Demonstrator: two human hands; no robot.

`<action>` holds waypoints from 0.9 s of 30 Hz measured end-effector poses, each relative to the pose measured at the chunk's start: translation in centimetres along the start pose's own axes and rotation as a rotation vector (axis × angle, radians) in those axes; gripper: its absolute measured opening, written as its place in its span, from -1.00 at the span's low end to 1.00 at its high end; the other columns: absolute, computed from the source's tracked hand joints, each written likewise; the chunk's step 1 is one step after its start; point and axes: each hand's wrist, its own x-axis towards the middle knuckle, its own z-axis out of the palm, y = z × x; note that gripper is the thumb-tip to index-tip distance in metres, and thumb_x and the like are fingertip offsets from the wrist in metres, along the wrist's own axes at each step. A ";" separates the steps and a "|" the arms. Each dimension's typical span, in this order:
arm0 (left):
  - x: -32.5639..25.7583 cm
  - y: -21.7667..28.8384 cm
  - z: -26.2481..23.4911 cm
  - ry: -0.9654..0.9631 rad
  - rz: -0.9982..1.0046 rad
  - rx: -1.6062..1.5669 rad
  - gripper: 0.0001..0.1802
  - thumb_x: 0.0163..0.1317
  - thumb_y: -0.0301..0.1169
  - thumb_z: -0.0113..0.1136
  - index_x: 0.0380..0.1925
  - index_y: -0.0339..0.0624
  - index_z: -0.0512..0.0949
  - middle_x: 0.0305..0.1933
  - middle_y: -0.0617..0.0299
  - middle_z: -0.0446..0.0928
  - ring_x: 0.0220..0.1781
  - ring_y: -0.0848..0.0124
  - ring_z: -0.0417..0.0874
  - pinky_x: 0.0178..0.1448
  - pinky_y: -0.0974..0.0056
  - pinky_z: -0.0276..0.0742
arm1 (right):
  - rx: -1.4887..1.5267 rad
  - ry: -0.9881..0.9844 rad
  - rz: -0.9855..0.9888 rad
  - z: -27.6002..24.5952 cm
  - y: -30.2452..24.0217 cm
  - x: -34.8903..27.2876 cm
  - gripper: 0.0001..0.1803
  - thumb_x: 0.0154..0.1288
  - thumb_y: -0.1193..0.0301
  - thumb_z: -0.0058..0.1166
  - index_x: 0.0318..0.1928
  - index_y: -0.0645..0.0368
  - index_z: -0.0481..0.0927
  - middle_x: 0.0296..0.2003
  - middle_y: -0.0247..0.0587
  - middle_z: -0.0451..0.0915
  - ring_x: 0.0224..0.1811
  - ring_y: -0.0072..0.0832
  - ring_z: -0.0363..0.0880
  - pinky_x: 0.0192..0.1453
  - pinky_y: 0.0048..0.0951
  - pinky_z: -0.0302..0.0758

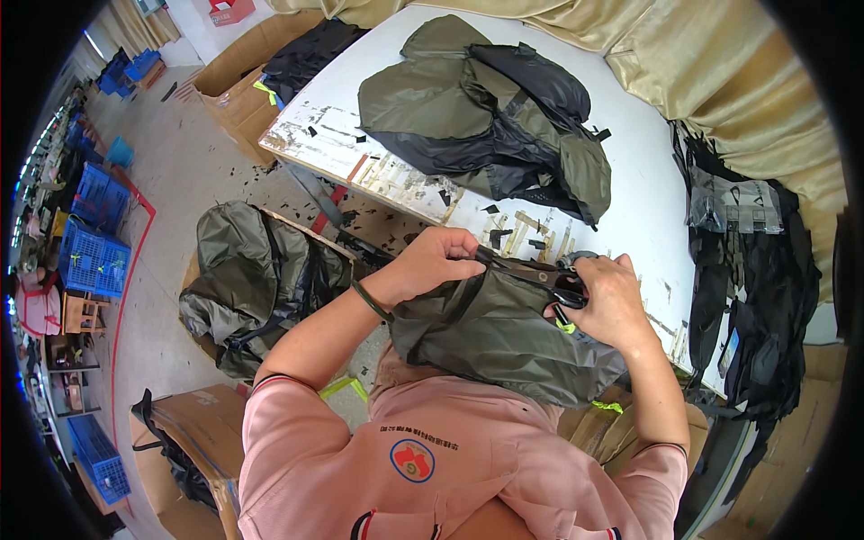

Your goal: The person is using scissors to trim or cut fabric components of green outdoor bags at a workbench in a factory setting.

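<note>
A scuffed white-topped bench (650, 211) lies just beyond the hands. The left hand (436, 261) pinches the upper edge of a glossy olive-green fabric bag (504, 340), which lies below and between both hands; the right hand (607, 295) curls round a small black object (569, 295), perhaps snips. Keeping that edge taut should help. The object's tip and the bag's underside are hidden.
</note>
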 end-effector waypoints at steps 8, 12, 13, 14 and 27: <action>0.0 -0.2 -0.1 -0.017 -0.019 0.016 -0.89 0.21 -0.60 0.27 -0.26 -0.26 0.57 -0.22 0.33 0.64 -0.18 0.63 0.60 -0.05 0.47 0.50 | -0.014 -0.022 -0.031 -0.1 -1.0 1.3 -0.43 -0.22 -0.05 0.48 -0.46 0.15 0.52 -0.53 -0.18 0.57 -0.37 -0.21 0.57 -0.14 -0.27 0.27; -0.1 0.0 0.0 0.008 0.020 0.034 -0.90 0.19 -0.57 0.29 -0.31 -0.26 0.56 -0.28 0.36 0.62 -0.23 0.66 0.56 -0.11 0.47 0.47 | -0.007 -0.027 -0.045 -0.3 -1.2 1.6 -0.45 -0.18 -0.03 0.46 -0.45 0.16 0.53 -0.54 -0.17 0.57 -0.37 -0.21 0.57 -0.14 -0.26 0.26; -0.2 0.1 0.0 0.018 0.002 0.047 -0.89 0.20 -0.60 0.27 -0.27 -0.25 0.58 -0.21 0.32 0.65 -0.17 0.63 0.60 -0.03 0.46 0.50 | -0.004 -0.021 -0.061 -0.3 -1.2 1.6 -0.45 -0.18 -0.03 0.46 -0.44 0.16 0.53 -0.53 -0.17 0.57 -0.36 -0.21 0.57 -0.14 -0.27 0.26; -0.2 0.1 0.0 -0.006 0.007 0.033 -0.89 0.20 -0.60 0.27 -0.27 -0.25 0.58 -0.21 0.32 0.65 -0.17 0.63 0.60 -0.03 0.46 0.50 | -0.005 -0.037 -0.044 -0.3 -1.3 1.7 -0.45 -0.18 -0.03 0.46 -0.44 0.16 0.53 -0.53 -0.17 0.57 -0.36 -0.21 0.57 -0.14 -0.27 0.26; -0.8 1.8 0.7 0.006 0.021 0.060 -0.89 0.20 -0.56 0.30 -0.29 -0.22 0.57 -0.30 0.41 0.59 -0.23 0.67 0.54 -0.12 0.49 0.45 | 0.021 -0.133 -0.001 -0.3 -0.7 1.5 -0.51 -0.09 0.01 0.44 -0.49 0.16 0.54 -0.61 -0.13 0.58 -0.49 -0.14 0.57 -0.09 -0.25 0.33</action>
